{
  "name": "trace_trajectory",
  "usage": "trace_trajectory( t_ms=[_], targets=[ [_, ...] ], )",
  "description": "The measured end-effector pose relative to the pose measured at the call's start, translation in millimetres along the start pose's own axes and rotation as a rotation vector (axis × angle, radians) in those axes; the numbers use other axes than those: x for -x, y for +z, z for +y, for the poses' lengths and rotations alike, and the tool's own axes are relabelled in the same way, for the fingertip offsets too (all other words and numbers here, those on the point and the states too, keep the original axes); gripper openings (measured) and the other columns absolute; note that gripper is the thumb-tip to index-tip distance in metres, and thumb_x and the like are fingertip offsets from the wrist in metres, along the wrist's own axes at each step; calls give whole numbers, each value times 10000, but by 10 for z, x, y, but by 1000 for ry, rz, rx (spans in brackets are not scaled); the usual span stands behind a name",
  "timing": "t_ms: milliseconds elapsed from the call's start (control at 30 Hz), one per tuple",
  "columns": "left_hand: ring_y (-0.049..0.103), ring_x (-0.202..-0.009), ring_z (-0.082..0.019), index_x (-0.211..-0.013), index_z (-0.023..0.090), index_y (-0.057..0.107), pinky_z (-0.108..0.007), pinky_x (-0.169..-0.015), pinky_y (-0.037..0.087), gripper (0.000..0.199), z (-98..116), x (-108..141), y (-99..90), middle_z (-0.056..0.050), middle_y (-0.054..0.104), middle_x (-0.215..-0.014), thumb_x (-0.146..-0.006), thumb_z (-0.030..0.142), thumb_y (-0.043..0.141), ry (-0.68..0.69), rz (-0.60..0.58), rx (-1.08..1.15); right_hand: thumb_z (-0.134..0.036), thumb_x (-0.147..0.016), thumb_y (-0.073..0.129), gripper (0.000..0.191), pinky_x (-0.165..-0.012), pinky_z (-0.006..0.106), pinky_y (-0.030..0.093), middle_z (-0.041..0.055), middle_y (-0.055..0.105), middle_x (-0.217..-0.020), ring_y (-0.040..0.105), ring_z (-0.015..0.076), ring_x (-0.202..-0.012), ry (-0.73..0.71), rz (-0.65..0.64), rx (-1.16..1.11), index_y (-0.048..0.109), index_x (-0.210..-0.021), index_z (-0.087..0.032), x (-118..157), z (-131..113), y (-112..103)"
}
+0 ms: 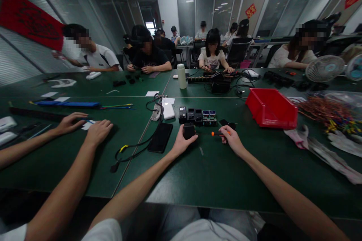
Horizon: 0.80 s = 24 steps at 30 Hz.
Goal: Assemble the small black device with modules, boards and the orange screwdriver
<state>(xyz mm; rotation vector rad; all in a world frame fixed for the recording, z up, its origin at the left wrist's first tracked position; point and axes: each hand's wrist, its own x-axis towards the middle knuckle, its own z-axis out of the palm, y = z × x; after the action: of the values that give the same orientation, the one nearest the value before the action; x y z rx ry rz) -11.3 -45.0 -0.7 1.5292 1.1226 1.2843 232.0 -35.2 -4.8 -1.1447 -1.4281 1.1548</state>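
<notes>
My left hand [182, 141] grips a small black box-shaped part [189, 131] above the green table, near the middle of the view. To its right, my right hand [231, 139] is closed on an orange-and-black screwdriver [216, 134], whose thin shaft points left toward the black part. Whether the tip touches the part is too small to tell. Just beyond my hands stands a row of black modules [190, 115], with small silver-and-blue units [209, 117] at its right end. A dark flat object [227, 124] lies behind my right hand.
A black phone [160, 138] and a looped cable [132, 145] lie to the left, with a white device [168, 109] farther back. A red bin [271, 111], gloves [319, 150] and wire bundles [325, 109] are at right. Another person's hands [97, 131] work at left. A bottle [181, 76] stands beyond.
</notes>
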Motion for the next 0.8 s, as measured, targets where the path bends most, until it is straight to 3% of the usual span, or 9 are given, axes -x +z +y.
trace_trajectory(
  t_ms=[100,433,700,800],
  targets=[
    [590,-866,-165,-1080,182,419,-348,-837,467,505,9,0,-3,-48,594,-942,-684,378,665,-8,-1,-1,-454,-800,521,275,-454,223,371,-45,463,-574,458,99,-484,-14,19,21,535,-892,-195,6,-3,3],
    [592,-880,-173,-1089,187,420,-361,-850,469,515,12,-2,-5,-49,594,-959,-678,377,668,-13,2,-4,-367,-709,628,315,-563,267,446,16,527,-895,514,119,-624,-71,69,-65,514,-961,-215,18,-52,31],
    [592,-893,-172,-1088,186,422,-353,-857,463,513,13,1,-8,-47,597,-958,-679,371,673,-11,7,3,-465,-764,564,311,-516,266,426,-13,516,-686,499,122,-551,-22,57,21,527,-922,-200,15,-27,28],
    [595,-884,-171,-1082,185,429,-355,-851,464,508,12,-3,-9,-49,603,-960,-679,375,672,-21,4,-3,-453,-756,578,316,-522,271,430,-11,525,-702,499,121,-548,-28,63,30,524,-941,-202,9,-9,22]
  ],
)
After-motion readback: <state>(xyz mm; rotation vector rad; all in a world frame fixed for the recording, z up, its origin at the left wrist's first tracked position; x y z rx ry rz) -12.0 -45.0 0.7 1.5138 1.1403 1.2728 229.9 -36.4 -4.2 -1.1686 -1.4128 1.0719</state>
